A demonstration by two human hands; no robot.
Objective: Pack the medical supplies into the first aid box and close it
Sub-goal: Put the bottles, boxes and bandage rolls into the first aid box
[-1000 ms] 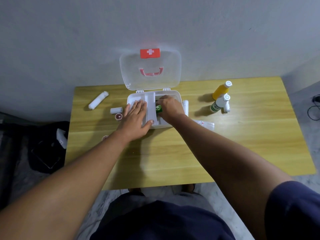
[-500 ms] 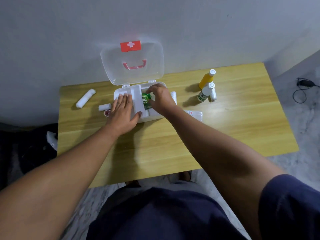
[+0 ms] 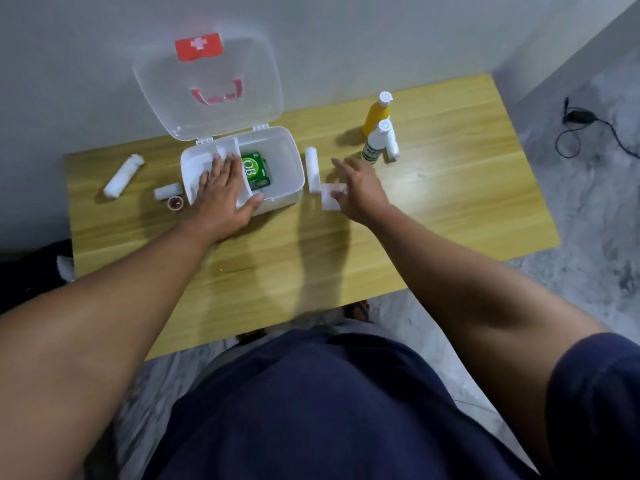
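Note:
The white first aid box (image 3: pixel 287 174) stands open at the back of the table, its clear lid (image 3: pixel 207 88) leaning on the wall. A green packet (image 3: pixel 255 170) lies inside it. My left hand (image 3: pixel 221 192) rests flat on the box's left part and front rim, fingers spread. My right hand (image 3: pixel 360 188) hovers open to the right of the box, over a flat white packet (image 3: pixel 329 199). A white tube (image 3: pixel 311 168) lies beside the box. Farther right stand a yellow bottle (image 3: pixel 376 114) and a white bottle (image 3: pixel 375 142).
Left of the box lie a long bandage roll (image 3: pixel 123 175), a short roll (image 3: pixel 168 191) and a small red-topped jar (image 3: pixel 175 203). A small white item (image 3: pixel 393 148) stands behind the white bottle. The wooden table (image 3: pixel 450 202) ends near my body. A cable (image 3: pixel 581 129) lies on the floor, right.
My right hand left the green packet in the box and moved right, out over the white packet on the table. My left hand stayed on the box.

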